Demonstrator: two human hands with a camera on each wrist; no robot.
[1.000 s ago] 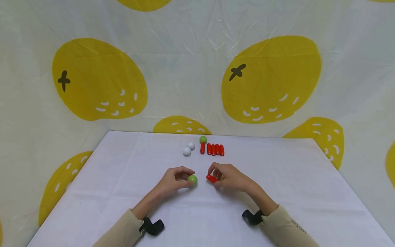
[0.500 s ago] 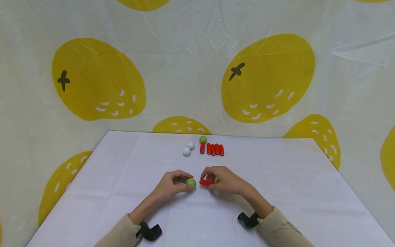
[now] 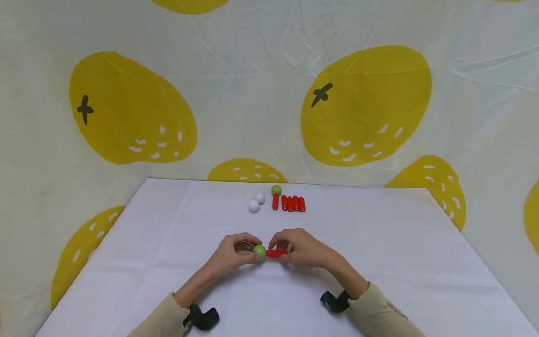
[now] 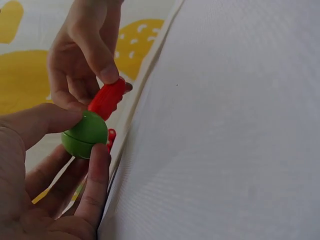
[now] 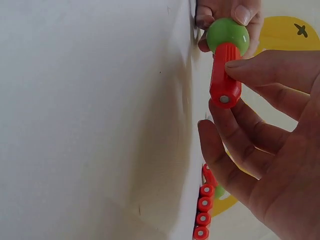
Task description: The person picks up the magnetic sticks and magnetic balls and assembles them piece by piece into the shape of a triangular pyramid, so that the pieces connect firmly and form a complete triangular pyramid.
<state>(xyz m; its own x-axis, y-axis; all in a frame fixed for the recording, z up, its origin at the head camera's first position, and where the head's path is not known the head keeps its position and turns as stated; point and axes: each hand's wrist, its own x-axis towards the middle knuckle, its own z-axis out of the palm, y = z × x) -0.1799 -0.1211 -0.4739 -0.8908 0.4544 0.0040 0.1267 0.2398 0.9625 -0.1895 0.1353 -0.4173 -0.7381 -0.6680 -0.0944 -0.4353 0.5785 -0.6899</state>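
Green ball [image 3: 259, 251] butts against red peg [image 3: 276, 253] end, low over table [image 3: 379, 243] near front centre | my left hand [image 3: 233, 255] pinches ball | my right hand [image 3: 301, 248] pinches peg | behind: four red pegs [image 3: 293, 203], assembled ball-on-peg [image 3: 275, 196], two white balls [image 3: 256, 202].

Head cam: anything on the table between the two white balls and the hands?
Nothing: between the white balls and the left hand and right hand, the head view shows only bare tablecloth.

A makeshift recording setup: white table [image 3: 379, 262] before lemon-print backdrop [image 3: 366, 107].
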